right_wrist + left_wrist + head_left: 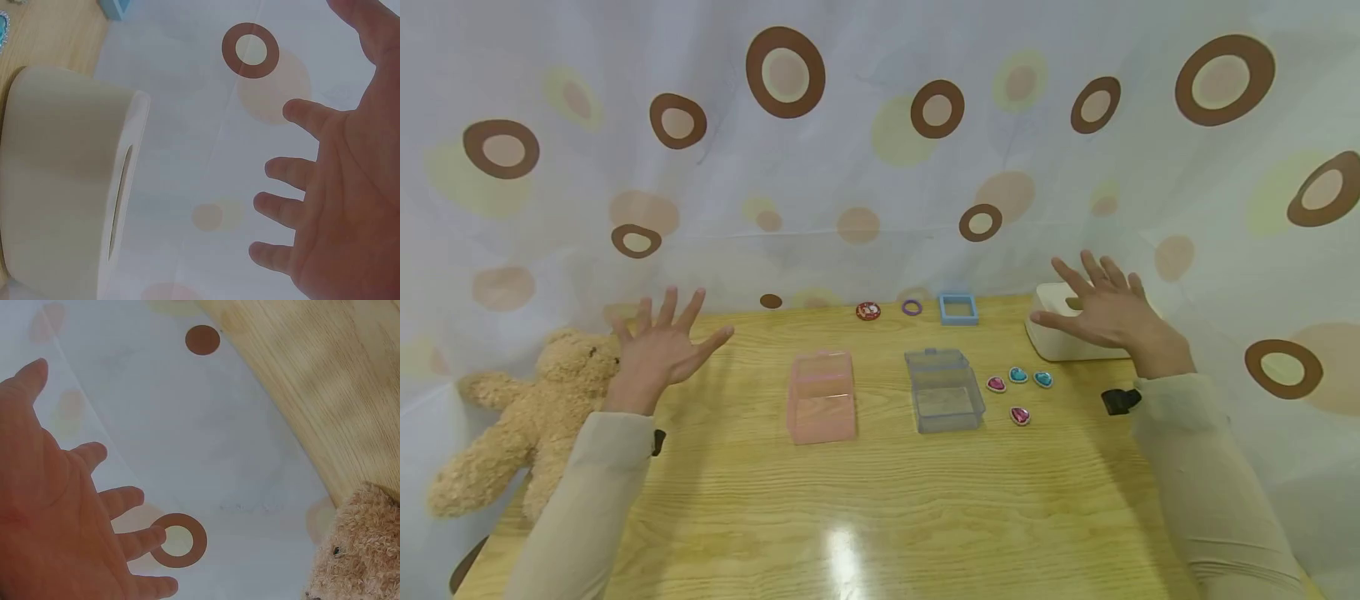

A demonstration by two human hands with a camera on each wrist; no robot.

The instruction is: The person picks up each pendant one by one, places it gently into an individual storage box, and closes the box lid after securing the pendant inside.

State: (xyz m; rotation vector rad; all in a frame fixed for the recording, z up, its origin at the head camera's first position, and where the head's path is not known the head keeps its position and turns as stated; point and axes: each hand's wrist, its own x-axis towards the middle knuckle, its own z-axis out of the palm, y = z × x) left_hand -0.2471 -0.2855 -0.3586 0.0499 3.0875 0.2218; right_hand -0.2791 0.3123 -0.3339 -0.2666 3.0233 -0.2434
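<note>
Left hand [658, 346] at left of frame is spread wide, holding nothing, above the teddy bear [527, 412], whose body is partly cut off. Right hand [1105, 312] is splayed, empty, over the white box [1056, 337] at right.

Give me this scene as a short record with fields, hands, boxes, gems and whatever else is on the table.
left hand: open, fingers spread, above table by teddy
right hand: open, over white box
pink box: centre, open
grey box: right of pink box, open
gems: four, right of grey box
back edge: red disc, purple ring, blue frame
</note>
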